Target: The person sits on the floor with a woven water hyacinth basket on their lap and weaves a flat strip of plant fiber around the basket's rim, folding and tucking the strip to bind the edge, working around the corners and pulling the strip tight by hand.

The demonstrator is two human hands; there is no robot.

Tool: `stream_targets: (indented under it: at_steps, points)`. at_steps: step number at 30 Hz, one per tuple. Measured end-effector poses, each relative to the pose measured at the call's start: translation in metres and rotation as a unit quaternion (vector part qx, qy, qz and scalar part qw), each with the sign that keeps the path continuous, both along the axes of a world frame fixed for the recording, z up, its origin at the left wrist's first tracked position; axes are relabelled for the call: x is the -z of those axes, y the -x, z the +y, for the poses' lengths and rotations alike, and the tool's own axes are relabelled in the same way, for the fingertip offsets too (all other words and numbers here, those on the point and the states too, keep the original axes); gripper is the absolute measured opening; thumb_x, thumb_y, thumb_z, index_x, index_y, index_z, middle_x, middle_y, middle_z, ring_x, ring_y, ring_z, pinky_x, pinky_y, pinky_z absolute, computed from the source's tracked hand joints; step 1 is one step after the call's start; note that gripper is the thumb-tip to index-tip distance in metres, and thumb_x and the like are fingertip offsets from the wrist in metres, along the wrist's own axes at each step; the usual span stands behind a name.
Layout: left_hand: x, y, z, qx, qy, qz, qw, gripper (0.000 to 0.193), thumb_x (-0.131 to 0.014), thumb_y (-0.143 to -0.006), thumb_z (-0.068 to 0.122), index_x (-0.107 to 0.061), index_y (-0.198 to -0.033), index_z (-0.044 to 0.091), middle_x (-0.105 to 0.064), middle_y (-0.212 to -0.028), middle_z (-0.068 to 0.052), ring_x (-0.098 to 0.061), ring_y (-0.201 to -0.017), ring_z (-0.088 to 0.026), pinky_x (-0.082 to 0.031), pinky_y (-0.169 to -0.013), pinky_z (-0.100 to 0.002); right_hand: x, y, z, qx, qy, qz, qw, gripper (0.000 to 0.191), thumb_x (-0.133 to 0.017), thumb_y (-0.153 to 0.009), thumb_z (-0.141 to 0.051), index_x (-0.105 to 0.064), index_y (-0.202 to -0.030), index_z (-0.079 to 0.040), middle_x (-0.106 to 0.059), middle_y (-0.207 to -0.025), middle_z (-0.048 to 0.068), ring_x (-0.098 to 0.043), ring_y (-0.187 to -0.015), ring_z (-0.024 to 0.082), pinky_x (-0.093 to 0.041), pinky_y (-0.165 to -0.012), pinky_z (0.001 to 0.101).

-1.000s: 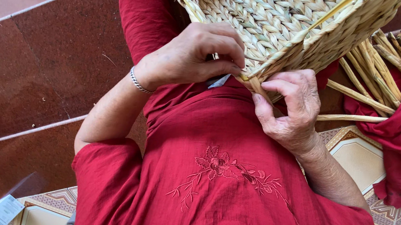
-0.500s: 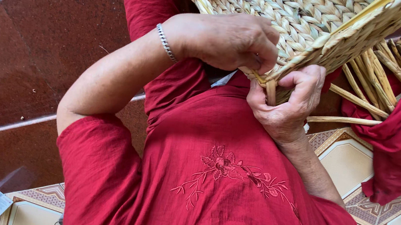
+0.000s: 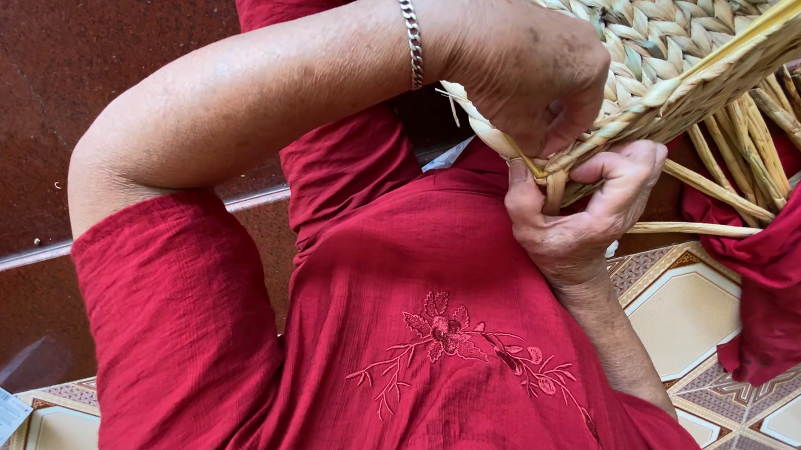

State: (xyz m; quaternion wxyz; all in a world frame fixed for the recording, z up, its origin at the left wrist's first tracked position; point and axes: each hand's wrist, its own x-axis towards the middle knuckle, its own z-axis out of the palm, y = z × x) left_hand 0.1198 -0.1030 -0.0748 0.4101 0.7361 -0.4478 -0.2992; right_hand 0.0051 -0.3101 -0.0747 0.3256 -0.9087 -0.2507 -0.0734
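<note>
Both hands closed at woven basket [image 3: 683, 36] lower rim: left hand [image 3: 525, 58] grips edge, right hand [image 3: 578, 210] pinches straw strand [image 3: 556, 187].

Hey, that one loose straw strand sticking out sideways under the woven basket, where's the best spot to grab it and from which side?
Probably grip the loose strand near its base, close beside the right hand, coming from below. It lies nearly level and juts free past the woven basket rim, and its underside is open, while the other strands crowd it from above.
</note>
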Motion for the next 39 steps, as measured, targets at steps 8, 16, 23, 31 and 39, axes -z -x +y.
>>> stream_targets:
  at_steps: [8, 16, 23, 31, 39]
  points:
    - [0.012, -0.006, -0.016, 0.058, 0.033, 0.018, 0.998, 0.01, -0.072, -0.079, 0.012, -0.079, -0.083, 0.016, -0.07, -0.07, -0.003, -0.064, -0.065, -0.02, -0.05, -0.058, -0.039, 0.012, 0.005, -0.005, 0.026, -0.018, 0.013, 0.999, 0.051, -0.084, -0.089, -0.016, -0.037, -0.105, -0.005, -0.037, -0.105, 0.014, -0.042, -0.095, 0.029, -0.039, -0.087, 0.0412]
    - [-0.004, 0.0, -0.03, -0.047, -0.03, -0.055, 0.997, 0.027, -0.083, -0.075, 0.028, -0.074, -0.082, 0.004, -0.069, -0.074, -0.017, -0.068, -0.066, -0.033, -0.055, -0.062, -0.045, 0.012, 0.003, -0.003, 0.005, -0.064, 0.027, 0.998, 0.052, -0.084, -0.091, -0.006, -0.037, -0.111, -0.006, -0.042, -0.108, 0.013, -0.046, -0.098, 0.026, -0.041, -0.091, 0.0388]
    - [-0.001, 0.002, -0.01, 0.004, -0.013, 0.019, 1.0, 0.005, -0.074, -0.081, 0.014, -0.077, -0.084, 0.01, -0.072, -0.074, -0.01, -0.069, -0.069, -0.027, -0.054, -0.063, -0.041, 0.004, -0.001, -0.012, -0.033, -0.056, 0.04, 0.997, 0.059, -0.092, -0.093, -0.006, -0.037, -0.115, -0.008, -0.046, -0.111, 0.012, -0.048, -0.1, 0.026, -0.041, -0.095, 0.0394]
    - [0.019, 0.032, 0.007, -0.102, 0.227, 0.083, 0.965, 0.026, -0.076, -0.078, 0.002, -0.066, -0.102, 0.004, -0.073, -0.089, -0.005, -0.072, -0.081, -0.018, -0.059, -0.071, -0.031, 0.008, 0.001, -0.017, -0.032, -0.039, -0.012, 0.999, 0.06, -0.097, -0.091, -0.009, -0.041, -0.113, -0.008, -0.044, -0.107, 0.012, -0.046, -0.099, 0.028, -0.04, -0.087, 0.0401]
    - [0.028, 0.056, 0.011, -0.193, 0.273, 0.041, 0.942, 0.026, -0.077, -0.087, -0.004, -0.063, -0.107, 0.006, -0.07, -0.096, -0.004, -0.074, -0.09, -0.015, -0.062, -0.077, -0.031, 0.015, 0.0, -0.016, -0.013, -0.032, -0.029, 0.999, 0.054, -0.091, -0.091, -0.013, -0.041, -0.112, -0.008, -0.041, -0.107, 0.013, -0.044, -0.096, 0.028, -0.04, -0.087, 0.041]
